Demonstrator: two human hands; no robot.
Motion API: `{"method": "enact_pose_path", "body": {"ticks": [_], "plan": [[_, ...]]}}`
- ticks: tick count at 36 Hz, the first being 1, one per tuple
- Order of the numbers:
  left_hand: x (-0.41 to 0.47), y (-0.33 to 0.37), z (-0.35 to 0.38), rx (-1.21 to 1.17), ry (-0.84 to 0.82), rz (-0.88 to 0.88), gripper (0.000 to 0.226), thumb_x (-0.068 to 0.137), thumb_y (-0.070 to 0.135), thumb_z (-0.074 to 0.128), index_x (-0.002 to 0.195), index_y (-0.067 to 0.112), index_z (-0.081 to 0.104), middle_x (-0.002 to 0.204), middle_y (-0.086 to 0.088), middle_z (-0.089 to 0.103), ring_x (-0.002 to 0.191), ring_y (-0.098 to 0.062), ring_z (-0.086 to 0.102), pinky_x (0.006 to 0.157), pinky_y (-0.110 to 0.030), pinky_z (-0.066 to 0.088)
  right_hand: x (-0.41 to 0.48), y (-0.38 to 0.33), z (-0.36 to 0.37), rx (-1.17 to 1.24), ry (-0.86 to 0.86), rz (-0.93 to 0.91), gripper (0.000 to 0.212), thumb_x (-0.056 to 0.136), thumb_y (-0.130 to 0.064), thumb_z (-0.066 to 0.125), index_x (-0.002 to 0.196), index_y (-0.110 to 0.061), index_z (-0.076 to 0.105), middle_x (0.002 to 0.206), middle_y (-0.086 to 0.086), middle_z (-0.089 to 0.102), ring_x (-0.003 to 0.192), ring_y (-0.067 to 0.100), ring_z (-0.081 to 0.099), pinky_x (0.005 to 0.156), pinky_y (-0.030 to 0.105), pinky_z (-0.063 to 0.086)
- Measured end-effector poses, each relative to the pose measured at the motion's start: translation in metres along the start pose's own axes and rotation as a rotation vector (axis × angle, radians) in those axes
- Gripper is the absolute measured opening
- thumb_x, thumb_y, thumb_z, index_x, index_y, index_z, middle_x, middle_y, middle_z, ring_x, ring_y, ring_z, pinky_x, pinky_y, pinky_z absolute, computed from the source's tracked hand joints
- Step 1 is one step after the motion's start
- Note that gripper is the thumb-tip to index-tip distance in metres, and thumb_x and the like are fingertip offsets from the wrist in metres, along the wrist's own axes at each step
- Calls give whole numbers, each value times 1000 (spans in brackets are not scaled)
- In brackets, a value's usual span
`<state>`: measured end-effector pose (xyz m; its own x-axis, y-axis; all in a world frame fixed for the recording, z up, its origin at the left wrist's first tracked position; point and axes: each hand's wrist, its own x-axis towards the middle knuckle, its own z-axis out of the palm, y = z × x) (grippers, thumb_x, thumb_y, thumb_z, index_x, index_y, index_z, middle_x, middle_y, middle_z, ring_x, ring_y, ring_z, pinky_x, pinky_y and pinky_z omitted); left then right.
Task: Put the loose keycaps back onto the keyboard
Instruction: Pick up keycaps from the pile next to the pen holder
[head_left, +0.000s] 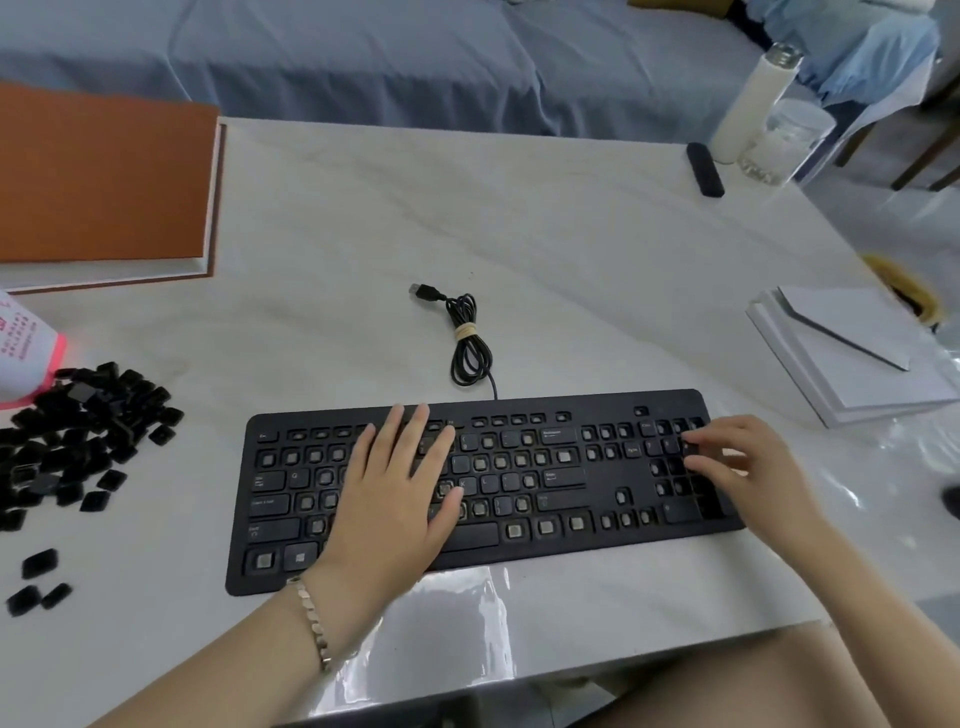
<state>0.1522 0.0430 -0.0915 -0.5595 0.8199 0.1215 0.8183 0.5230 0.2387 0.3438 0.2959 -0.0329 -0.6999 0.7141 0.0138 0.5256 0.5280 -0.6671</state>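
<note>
On the table the keyboard shows mostly bare switches, with the loose keycaps heaped well to its left. The left hand lies flat and spread, steadying it. The right hand curls onto the numpad, probably seating a cap, though a pinch cannot be told. The next move calls for fetching another cap.

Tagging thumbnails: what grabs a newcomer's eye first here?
The flat black computer keyboard, many keys missing, lies centre frame: left hand spread flat on its middle, right hand at its right end. A heap of loose black plastic keycaps sits left of it.
</note>
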Motion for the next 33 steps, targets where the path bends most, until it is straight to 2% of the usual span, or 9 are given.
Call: {"method": "enact_pose_path", "body": {"ticks": [2, 4, 8, 10, 12, 16, 23, 27, 33], "plan": [[0, 0, 0, -3, 8, 1, 55, 87, 42, 36, 129, 12, 55, 140, -18, 47, 133, -31, 29, 106, -47, 20, 4, 3, 2, 16, -57, -26, 54, 75, 0, 71, 69, -53, 64, 89, -10, 54, 79, 6, 55, 76, 14, 45], [0, 0, 0, 1, 15, 3, 55, 88, 42, 36, 129, 12, 55, 140, -18, 47, 133, -31, 30, 107, -46, 20, 8, 9, 6, -4, -115, -46, 54, 75, 1, 71, 75, -52, 63, 88, -8, 54, 77, 12, 54, 72, 9, 42], [0, 0, 0, 4, 27, 5, 55, 87, 41, 37, 129, 11, 55, 139, -19, 48, 132, -32, 30, 107, -47, 20, 10, 19, 13, -61, -172, -73, 38, 73, 0, 74, 80, -36, 66, 88, -11, 55, 82, -3, 52, 71, 7, 38], [0, 1, -1, 5, 23, 1, 55, 87, 41, 36, 129, 11, 55, 138, -19, 48, 132, -32, 30, 107, -46, 20, 8, 20, 14, -61, -189, -69, 26, 73, 1, 74, 85, -22, 72, 88, -12, 54, 78, -9, 51, 71, 5, 37], [0, 1, -1, 4, 20, -1, 55, 88, 41, 36, 130, 11, 55, 139, -19, 48, 132, -32, 29, 108, -46, 19, 6, 20, 15, -71, -173, -80, 20, 74, 0, 74, 89, -13, 74, 88, -12, 54, 74, -8, 51, 70, 4, 37], [0, 1, 0, 5, 18, -5, 55, 88, 41, 36, 130, 11, 54, 139, -19, 47, 133, -32, 29, 108, -46, 19, 5, 23, 17, -48, -115, -76, 21, 74, 1, 73, 92, -10, 74, 86, -9, 54, 70, -6, 51, 69, 4, 38], [0, 1, 0, -3, 29, -3, 55, 88, 41, 37, 130, 10, 54, 139, -18, 47, 133, -32, 29, 108, -46, 19, 5, 26, 19, 21, -111, -48, 25, 74, -1, 72, 91, -19, 73, 89, -10, 56, 72, -1, 52, 68, 5, 38], [0, 1, 0, -3, 25, -3, 55, 88, 41, 37, 131, 11, 53, 140, -18, 46, 133, -32, 29, 110, -45, 18, 4, 26, 17, 86, -105, -50, 43, 73, -3, 73, 77, -46, 68, 90, -9, 58, 70, 2, 52, 68, 6, 39], [0, 2, 0, -12, 42, 2, 54, 87, 39, 38, 130, 11, 54, 139, -18, 47, 133, -33, 30, 109, -46, 19, 6, 23, 18, 22, -138, -60, 23, 74, 2, 72, 92, -12, 73, 86, -3, 56, 71, -1, 51, 67, 6, 38]]}}
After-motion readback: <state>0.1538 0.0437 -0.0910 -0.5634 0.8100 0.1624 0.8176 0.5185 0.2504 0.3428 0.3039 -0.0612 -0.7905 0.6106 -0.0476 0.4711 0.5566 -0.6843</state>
